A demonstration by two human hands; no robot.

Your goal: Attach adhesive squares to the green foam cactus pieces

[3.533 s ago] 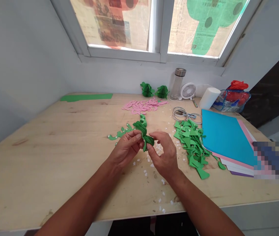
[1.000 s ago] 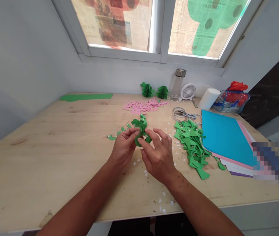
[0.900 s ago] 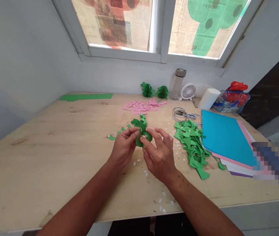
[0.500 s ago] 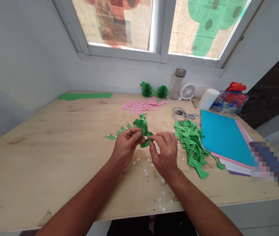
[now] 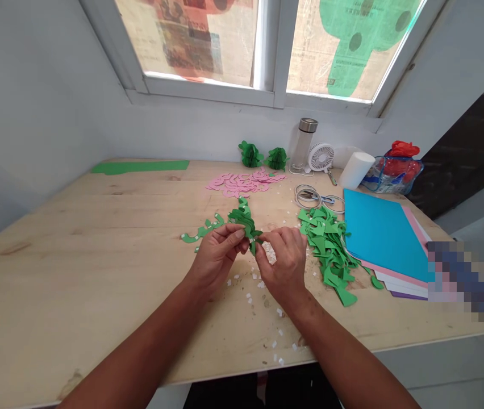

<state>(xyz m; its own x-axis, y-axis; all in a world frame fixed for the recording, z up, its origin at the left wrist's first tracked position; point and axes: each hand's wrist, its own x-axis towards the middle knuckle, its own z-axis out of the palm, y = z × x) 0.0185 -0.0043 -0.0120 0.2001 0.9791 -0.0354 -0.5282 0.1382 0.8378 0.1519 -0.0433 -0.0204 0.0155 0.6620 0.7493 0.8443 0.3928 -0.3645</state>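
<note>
Between thumb and fingers, my left hand (image 5: 216, 253) pinches a bundle of layered green paper cutouts (image 5: 243, 218) above the table. My right hand (image 5: 283, 258) is closed, its thumb and fingertips pinching the right edge of the same paper; the contact is partly hidden by the fingers. Just left of the bundle lie curved green paper pieces (image 5: 202, 232) dotted with small white squares. Small white scraps (image 5: 249, 297) are scattered on the wood under and in front of my hands.
Right of my hands lies a heap of green paper offcuts (image 5: 327, 250), beside stacked coloured sheets (image 5: 382, 233). Behind are tape rolls (image 5: 308, 196), pink cutouts (image 5: 242, 183), two folded green paper shapes (image 5: 250, 154), a glass bottle (image 5: 302, 147), a small fan (image 5: 321, 157) and a white roll (image 5: 357, 170).
The looped green strip at the lower edge of the bundle has been drawn up against it between my fingers. The whole view has shifted slightly.
</note>
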